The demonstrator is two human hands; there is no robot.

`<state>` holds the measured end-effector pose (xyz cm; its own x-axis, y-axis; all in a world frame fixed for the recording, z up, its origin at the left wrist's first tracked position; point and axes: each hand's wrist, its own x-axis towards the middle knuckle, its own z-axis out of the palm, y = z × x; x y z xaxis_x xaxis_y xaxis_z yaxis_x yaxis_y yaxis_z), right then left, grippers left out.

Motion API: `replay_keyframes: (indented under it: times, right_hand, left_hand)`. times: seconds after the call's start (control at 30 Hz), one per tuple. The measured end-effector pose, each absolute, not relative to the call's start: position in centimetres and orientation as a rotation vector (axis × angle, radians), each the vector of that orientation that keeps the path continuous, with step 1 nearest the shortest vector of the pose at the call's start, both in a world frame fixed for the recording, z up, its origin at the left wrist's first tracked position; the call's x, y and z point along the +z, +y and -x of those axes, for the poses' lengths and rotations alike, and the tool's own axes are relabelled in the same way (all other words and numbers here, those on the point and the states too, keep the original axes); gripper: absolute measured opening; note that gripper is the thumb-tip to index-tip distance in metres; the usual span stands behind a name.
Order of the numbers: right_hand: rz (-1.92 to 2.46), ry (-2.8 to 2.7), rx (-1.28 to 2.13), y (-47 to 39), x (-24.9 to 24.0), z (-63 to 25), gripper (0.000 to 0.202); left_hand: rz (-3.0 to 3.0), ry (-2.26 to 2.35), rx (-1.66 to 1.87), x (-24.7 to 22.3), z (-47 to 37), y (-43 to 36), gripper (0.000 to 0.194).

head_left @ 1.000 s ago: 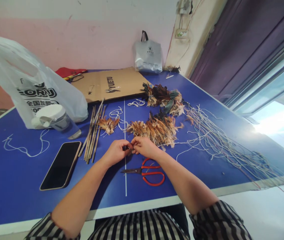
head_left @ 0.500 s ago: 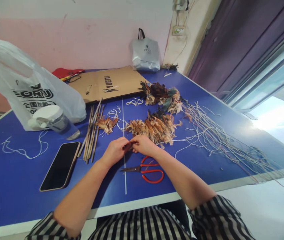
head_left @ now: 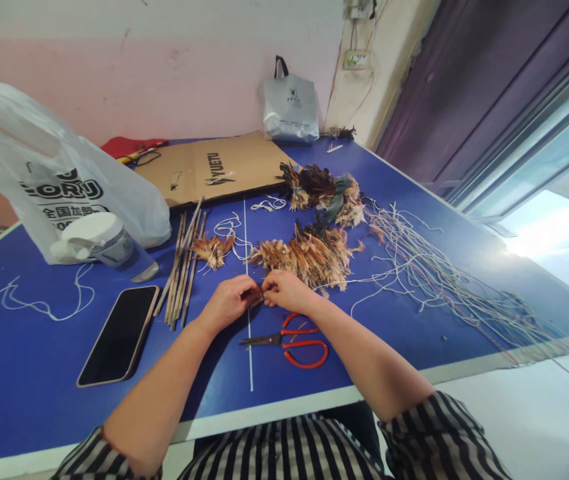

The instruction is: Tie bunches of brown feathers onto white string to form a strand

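My left hand [head_left: 227,303] is closed around a small brown feather [head_left: 251,294], most of it hidden by the fingers. Fingertips of my right hand [head_left: 288,292] pinch at its near end, almost touching the left hand. A white string [head_left: 334,285] emerges from behind my right hand and runs right; whether the fingers hold it is hidden. Just beyond lies a row of brown feather bunches [head_left: 309,257]. Below my hands, red-handled scissors [head_left: 306,353] rest on the blue table [head_left: 204,413], blades pointing left.
Left of my hands lie thin sticks [head_left: 183,273], a small feather bunch [head_left: 213,251], a phone [head_left: 118,335], a lidded cup [head_left: 109,243] and a white plastic bag [head_left: 79,180]. Flat cardboard [head_left: 189,167] and dark feathers [head_left: 321,190] lie farther back. Loose strings [head_left: 434,273] spread rightward.
Both hands stay together at nearly the same spot. My left hand has turned slightly, and a little more of the brown piece shows between the fingers. The view has shifted a little.
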<state>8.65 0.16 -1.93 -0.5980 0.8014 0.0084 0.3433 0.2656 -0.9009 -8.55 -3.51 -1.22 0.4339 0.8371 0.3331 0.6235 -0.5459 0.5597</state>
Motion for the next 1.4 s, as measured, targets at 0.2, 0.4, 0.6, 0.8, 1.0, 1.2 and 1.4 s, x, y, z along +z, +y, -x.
replay_keyframes:
  times: [0.2,0.4,0.6,0.8,1.0,1.2,1.4]
  right_hand:
    - [0.813,-2.304,0.967,0.3,-1.8,-9.5,0.012]
    - [0.646,-2.411,0.867,0.1,-1.5,-10.1,0.015]
    - [0.57,-2.473,0.828,-0.1,-1.2,-10.1,0.016]
    - [0.597,-2.489,0.797,-0.3,-0.8,-10.0,0.018]
    - [0.753,-2.284,0.876,-0.6,-0.9,-9.7,0.019]
    - [0.946,-1.766,0.785,-1.1,0.7,-9.5,0.022]
    - [1.194,-1.629,1.413,-0.8,1.1,-9.4,0.026]
  left_hand:
    - [-2.311,1.201,0.816,-1.2,9.2,-3.2,0.009]
    - [-2.29,1.22,0.812,-1.1,10.1,-2.7,0.012]
    - [-2.303,1.271,0.78,-1.4,10.3,-2.7,0.012]
    - [-2.319,1.284,0.787,-1.5,10.2,-2.6,0.014]
    - [-2.091,1.434,0.917,-1.3,10.2,-2.7,0.007]
    - [-1.95,1.483,1.195,-1.1,9.9,-3.2,0.007]
    - [-2.052,1.443,1.434,-0.2,9.0,-4.1,0.006]
